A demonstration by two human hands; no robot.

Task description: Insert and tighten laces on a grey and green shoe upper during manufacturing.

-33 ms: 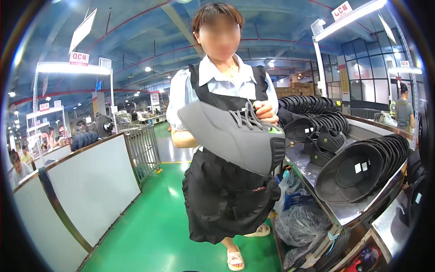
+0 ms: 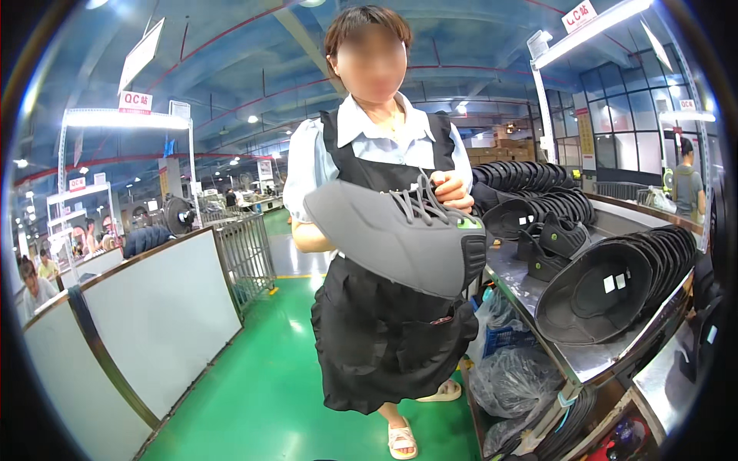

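Note:
Neither my left hand nor my right hand is in view. Facing me stands a co-worker in a black ruffled apron (image 2: 377, 323) over a pale blue shirt. That person holds up a grey lace-up shoe upper (image 2: 392, 238), with its toe toward the left and the black ribbed heel toward the right. The co-worker's hand (image 2: 452, 190) rests by the grey laces at the shoe's opening. The other hand is hidden behind the shoe.
On the right, a metal table (image 2: 588, 361) bears a row of nested black shoe uppers (image 2: 596, 292) and more stacks behind. Clear plastic bags (image 2: 515, 376) lie beneath. To the left runs a white partition (image 2: 165, 300) beside a metal railing (image 2: 246, 257), along a green floor (image 2: 254, 384).

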